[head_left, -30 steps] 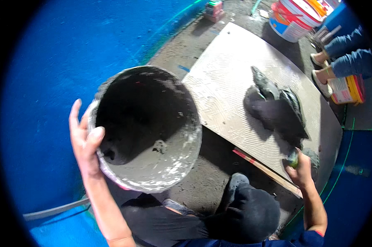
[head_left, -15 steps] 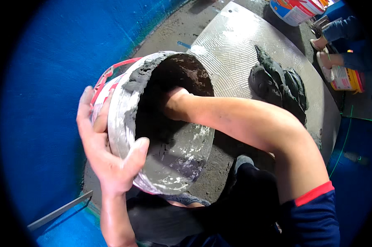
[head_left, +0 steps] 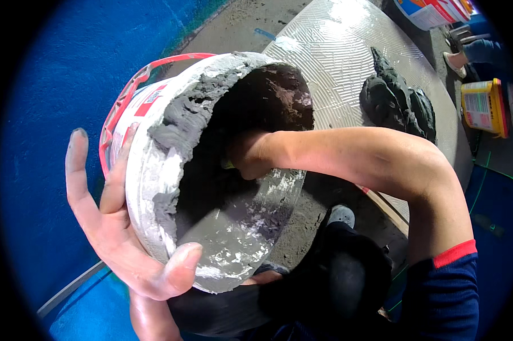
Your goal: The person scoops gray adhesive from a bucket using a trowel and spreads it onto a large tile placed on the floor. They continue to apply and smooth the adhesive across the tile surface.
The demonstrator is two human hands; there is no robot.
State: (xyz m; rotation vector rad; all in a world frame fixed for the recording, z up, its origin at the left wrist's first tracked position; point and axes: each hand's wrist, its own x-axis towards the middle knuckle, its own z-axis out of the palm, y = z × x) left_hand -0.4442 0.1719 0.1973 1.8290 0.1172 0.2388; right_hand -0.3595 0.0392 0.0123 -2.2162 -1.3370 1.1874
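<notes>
A white plastic bucket tilts toward me, its mouth facing right. Thick grey mortar coats the rim, and the shadowed inside is smeared with it. My left hand grips the bucket from the left, thumb at the lower rim and long fingers spread along the outside wall. Deep in the mouth is my right hand, its fingers curled in shadow; a small yellow-green bit shows beside them, but what they hold is hidden. A red bucket handle arcs behind the left fingers.
A large tile with combed ridges lies beyond, bearing a heap of dark mortar. A yellow bucket, a white-and-red bucket and another person's foot are at right. The blue wall bounds the left; a straight bar lies lower left.
The bucket has come closer and lower left, with its mouth turned more toward me. My left hand has shifted left and down with it; my right hand remains inside.
</notes>
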